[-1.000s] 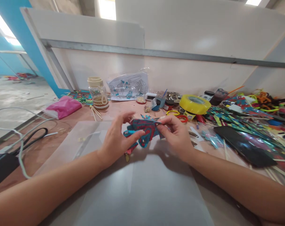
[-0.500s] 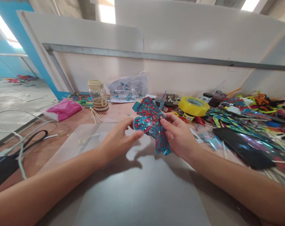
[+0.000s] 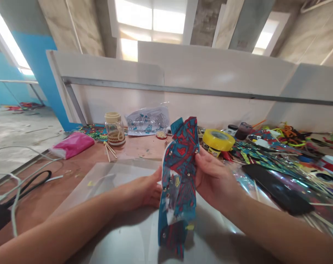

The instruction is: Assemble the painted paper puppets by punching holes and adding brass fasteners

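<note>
A blue-and-red painted cut-out figure (image 3: pixel 182 165) of thin glossy sheet stands nearly upright in front of me, with small round metal fasteners on its face. My right hand (image 3: pixel 215 176) pinches its right edge, closed on it. At the left edge is my left hand (image 3: pixel 144 190), its fingers curled and closed against the figure, some fingertips hidden behind it. Below both hands lies a translucent plastic sheet (image 3: pixel 122 234).
At the back stand a lidded jar (image 3: pixel 114 130) and a bagged drawing (image 3: pixel 148 119). Yellow tape (image 3: pixel 219 138), a black phone-like slab (image 3: pixel 276 187) and many painted strips (image 3: pixel 262 156) crowd the right. A pink packet (image 3: pixel 74 145) and cables (image 3: pixel 16 190) lie left.
The figure has been brought closer and turned upright, so it looks longer and slightly bent. My left hand has moved down along its left edge. The view has tilted upward.
</note>
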